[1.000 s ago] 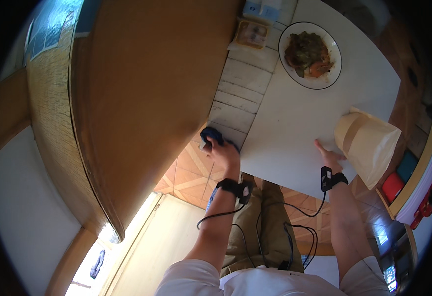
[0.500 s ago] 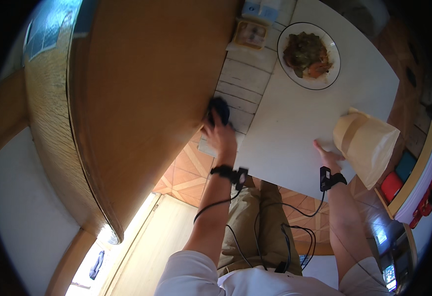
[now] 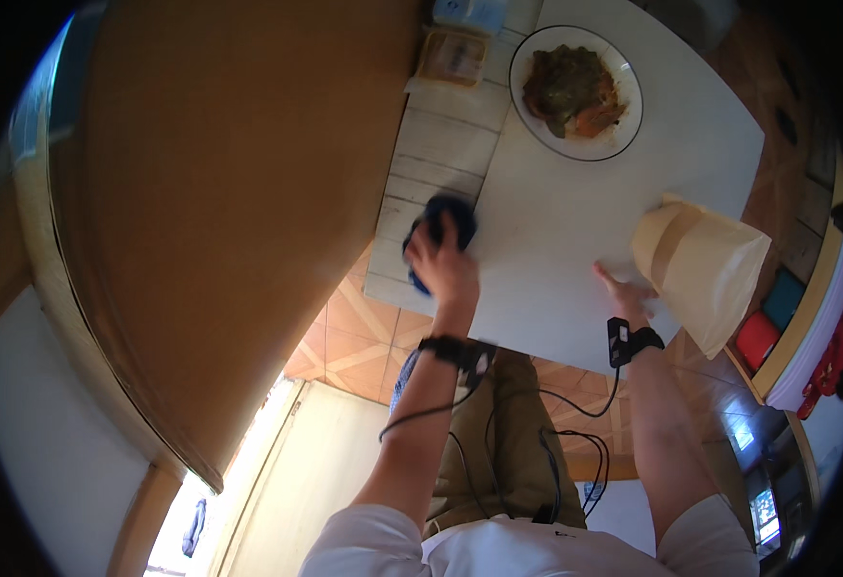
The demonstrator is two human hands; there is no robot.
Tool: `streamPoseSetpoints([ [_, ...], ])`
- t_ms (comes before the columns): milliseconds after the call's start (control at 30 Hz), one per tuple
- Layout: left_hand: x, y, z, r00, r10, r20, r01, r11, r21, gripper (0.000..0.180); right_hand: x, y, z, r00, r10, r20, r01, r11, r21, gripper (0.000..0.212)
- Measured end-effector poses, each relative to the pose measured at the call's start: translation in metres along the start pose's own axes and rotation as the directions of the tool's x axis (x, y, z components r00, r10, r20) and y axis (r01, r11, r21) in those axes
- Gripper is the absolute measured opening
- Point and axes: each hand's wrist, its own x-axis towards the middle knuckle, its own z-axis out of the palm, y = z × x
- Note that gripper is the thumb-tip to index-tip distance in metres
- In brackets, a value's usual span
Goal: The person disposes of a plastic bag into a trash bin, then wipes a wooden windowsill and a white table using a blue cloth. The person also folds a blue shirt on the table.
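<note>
Head view: the left forearm rises from the lower middle of the frame, leaning slightly right, with the elbow bent near the white sleeve and a black wrist strap (image 3: 455,353) around it. At its end the left hand (image 3: 448,272) lies palm down, a little left of centre, over a dark blue cloth (image 3: 456,213), its fingers pointing toward the top of the frame. The fingers are splayed across the cloth; blur makes it impossible to tell whether they close on it or only press. The cloth lies bunched on the white planked strip (image 3: 436,144), reaching its border with the smooth white tabletop (image 3: 546,231).

The right forearm comes up from the lower right, nearly straight and tilted left. The right hand (image 3: 627,292) rests low on the tabletop, right of centre, thumb and fingers spread apart and holding nothing visible. Just beside it, to the right, lies a tan paper bag (image 3: 705,274). A dark-rimmed white plate (image 3: 594,150) of food (image 3: 575,91) sits at upper centre, well apart from both hands.
</note>
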Motion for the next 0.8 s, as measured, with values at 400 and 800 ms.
streamPoseSetpoints([
  [400, -0.084, -0.108, -0.089, 0.783, 0.008, 0.622, 0.030, 0.998, -0.051, 0.055, -0.021, 0.005, -0.005, 0.994, -0.095, 0.053, 0.094, 0.995, 0.012, 0.162],
  [800, 0.064, -0.029, -0.030, 0.994, 0.110, -0.014, -0.104, 0.890, -0.445, 0.066, 0.015, 0.000, -0.004, 0.995, 0.040, -0.096, -0.043, 0.999, -0.030, 0.164],
])
